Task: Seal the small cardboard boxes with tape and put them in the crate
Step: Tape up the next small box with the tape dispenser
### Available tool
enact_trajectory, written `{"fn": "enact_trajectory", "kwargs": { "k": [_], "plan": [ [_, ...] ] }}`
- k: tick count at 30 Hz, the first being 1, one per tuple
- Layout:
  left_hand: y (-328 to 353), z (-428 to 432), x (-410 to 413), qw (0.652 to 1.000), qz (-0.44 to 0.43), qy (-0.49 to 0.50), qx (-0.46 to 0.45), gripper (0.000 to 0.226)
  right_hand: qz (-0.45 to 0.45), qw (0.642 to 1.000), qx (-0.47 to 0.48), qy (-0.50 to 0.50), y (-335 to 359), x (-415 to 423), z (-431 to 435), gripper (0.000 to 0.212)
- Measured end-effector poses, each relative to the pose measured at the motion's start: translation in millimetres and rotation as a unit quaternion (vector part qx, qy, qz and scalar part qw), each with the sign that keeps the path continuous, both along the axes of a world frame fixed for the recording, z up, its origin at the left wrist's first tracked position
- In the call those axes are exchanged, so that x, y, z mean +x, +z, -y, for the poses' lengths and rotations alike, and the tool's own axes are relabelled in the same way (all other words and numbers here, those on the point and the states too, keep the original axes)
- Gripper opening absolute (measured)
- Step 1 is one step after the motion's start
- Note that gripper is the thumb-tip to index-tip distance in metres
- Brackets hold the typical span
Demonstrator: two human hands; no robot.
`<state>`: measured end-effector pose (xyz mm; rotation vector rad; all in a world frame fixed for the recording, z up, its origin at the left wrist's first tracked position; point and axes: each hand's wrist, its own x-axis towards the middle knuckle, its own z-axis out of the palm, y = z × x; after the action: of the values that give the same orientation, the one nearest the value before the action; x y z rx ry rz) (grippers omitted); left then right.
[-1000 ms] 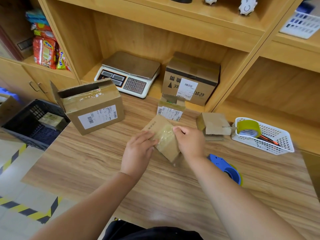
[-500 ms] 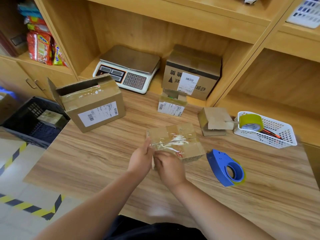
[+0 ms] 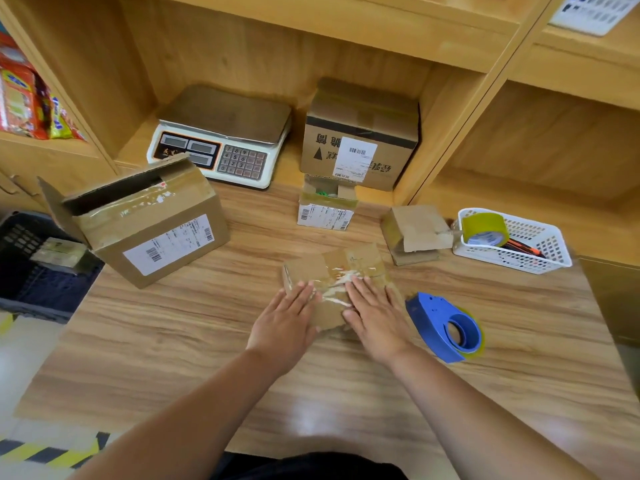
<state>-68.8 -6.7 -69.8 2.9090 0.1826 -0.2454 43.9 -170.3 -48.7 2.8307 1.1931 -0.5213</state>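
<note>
We find bare tabletop (image 3: 166, 341) along the front and left, reaching the dark crate (image 3: 20, 237) off its left edge. The large open carton (image 3: 152, 223) crowds the left rear, the blue tape dispenser (image 3: 445, 327) blocks the right, and a white basket (image 3: 502, 261) lines the back right.

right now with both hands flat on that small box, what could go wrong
The clear tape on the small brown cardboard box looks creased; the left hand and right hand pressing flat may set wrinkles, leaving a weak seal.
The blue plastic tape dispenser lies close beside the right hand; an outward sweep could knock it.
The dark plastic crate sits left of the table, past the large open cardboard box, which the carried box may bump.
</note>
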Motion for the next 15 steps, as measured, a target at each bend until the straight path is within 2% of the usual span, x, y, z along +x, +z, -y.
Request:
{"fn": "enact_trajectory", "kwargs": {
  "k": [1, 3, 6, 8, 10, 12, 15],
  "plan": [
    [0.1, -6.9, -1.0, 1.0, 0.009, -0.009, 0.004, 0.084, 0.006, 0.999, 0.005, -0.034, 1.8, 3.4, 0.8, 0.069],
    [0.9, -20.9, -4.5, 0.999, 0.047, -0.011, 0.023, 0.07, 0.0, 0.993, 0.04, -0.114, 4.4, 9.5, 3.3, 0.066],
    [-4.4, -40.3, -7.0, 0.994, 0.104, 0.025, -0.002, 0.05, -0.084, 0.964, 0.112, -0.225, 3.7, 14.8, 2.9, 0.072],
    [-3.7, -44.7, -3.9, 0.985, 0.132, 0.099, -0.041, 0.045, -0.143, 0.943, 0.131, -0.269, 0.3, 13.1, -4.3, 0.074],
    [1.6, -44.9, 6.8, 0.965, 0.092, 0.216, -0.12, 0.063, -0.178, 0.92, 0.157, -0.311, -5.4, 8.5, -17.1, 0.077],
    [6.1, -46.9, 20.3, 0.924, 0.018, 0.319, -0.21, 0.074, -0.187, 0.894, 0.193, -0.36, -12.1, 4.2, -30.1, 0.076],
    [3.9, -51.3, 36.0, 0.869, -0.035, 0.391, -0.302, 0.065, -0.168, 0.862, 0.234, -0.417, -20.9, 0.8, -41.9, 0.062]
  ]
}}
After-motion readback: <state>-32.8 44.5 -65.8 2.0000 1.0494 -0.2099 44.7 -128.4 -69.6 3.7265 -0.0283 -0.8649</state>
